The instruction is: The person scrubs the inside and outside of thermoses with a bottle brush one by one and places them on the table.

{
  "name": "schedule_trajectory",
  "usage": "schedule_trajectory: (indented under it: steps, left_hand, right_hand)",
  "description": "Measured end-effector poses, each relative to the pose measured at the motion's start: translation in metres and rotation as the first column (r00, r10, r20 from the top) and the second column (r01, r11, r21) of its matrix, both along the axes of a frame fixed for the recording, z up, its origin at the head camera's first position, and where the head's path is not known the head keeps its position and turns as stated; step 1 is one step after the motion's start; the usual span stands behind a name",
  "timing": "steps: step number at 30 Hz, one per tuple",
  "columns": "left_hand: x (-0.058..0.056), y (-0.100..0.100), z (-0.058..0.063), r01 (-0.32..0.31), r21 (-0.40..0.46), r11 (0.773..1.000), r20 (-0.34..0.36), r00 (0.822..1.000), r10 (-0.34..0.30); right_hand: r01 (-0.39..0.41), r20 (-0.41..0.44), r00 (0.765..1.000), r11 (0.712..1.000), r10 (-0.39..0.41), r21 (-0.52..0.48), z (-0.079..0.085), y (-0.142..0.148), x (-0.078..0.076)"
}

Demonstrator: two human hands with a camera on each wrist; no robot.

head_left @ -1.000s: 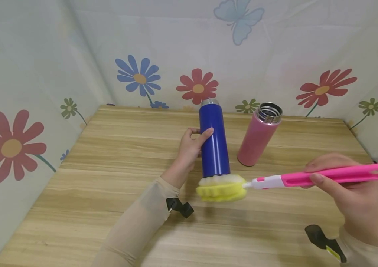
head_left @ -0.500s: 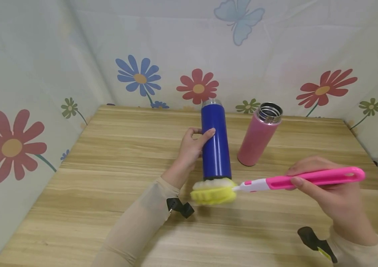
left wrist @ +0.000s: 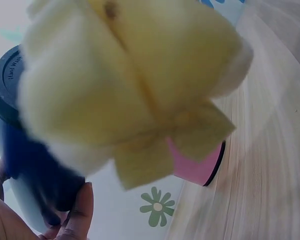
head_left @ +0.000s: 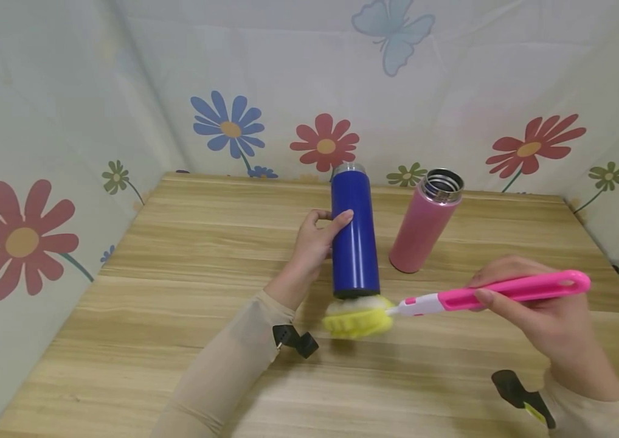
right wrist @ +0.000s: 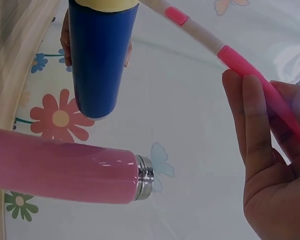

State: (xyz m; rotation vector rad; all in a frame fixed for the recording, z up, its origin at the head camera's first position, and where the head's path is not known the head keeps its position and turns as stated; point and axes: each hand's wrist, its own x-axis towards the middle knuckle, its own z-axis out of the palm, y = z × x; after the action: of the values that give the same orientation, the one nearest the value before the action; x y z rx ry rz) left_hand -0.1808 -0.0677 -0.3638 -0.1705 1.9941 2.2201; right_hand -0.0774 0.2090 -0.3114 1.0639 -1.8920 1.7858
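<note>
My left hand (head_left: pixel 317 240) grips a blue thermos bottle (head_left: pixel 354 243) around its middle, thumb across the front. The bottle is tilted with its metal neck away from me and its dark base toward me. My right hand (head_left: pixel 545 310) pinches the pink handle of a bottle brush (head_left: pixel 512 291). Its yellow and white sponge head (head_left: pixel 357 319) sits at the bottle's base; whether the two touch is hard to tell. In the left wrist view the blurred sponge head (left wrist: pixel 135 70) covers much of the frame, beside the bottle's base (left wrist: pixel 10 82).
A pink thermos bottle (head_left: pixel 424 225) stands upright and uncapped on the wooden table (head_left: pixel 205 243), right of the blue one. Behind the table's far edge hangs a flower-printed curtain (head_left: pixel 287 73), with more of it at both sides.
The brush and my right hand have moved left, with the sponge head shifting left and then slightly back right along the base. The blue bottle has shifted slightly right.
</note>
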Motion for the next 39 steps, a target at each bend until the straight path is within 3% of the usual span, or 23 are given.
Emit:
schedule_trajectory:
  steps: [7, 23, 30, 37, 39]
  left_hand:
    - [0.000, -0.001, 0.001, 0.004, 0.000, 1.000, 0.003, 1.000, -0.004]
    - [-0.002, -0.002, -0.001, -0.010, 0.000, 1.000, 0.002, 1.000, 0.010]
    - [-0.002, -0.003, 0.000, -0.004, -0.009, 1.000, 0.010, 1.000, 0.004]
    - [-0.002, -0.003, -0.002, -0.004, -0.008, 1.000, 0.001, 1.000, 0.004]
    - [-0.002, -0.003, -0.002, -0.006, -0.008, 1.000, -0.001, 1.000, 0.006]
  right_hand:
    - [-0.002, 0.003, 1.000, 1.000, 0.002, -0.008, 0.003, 0.006, 0.001]
    - [0.108, 0.052, 0.993, 0.992, -0.105, -0.063, 0.013, 0.019, 0.008]
    - [0.100, 0.098, 0.991, 0.984, -0.086, -0.145, 0.015, 0.025, 0.011]
    - [0.244, 0.123, 0.962, 0.969, -0.245, 0.030, 0.016, 0.036, 0.016]
    - [0.255, 0.118, 0.959, 0.967, -0.257, 0.026, 0.016, 0.038, 0.017]
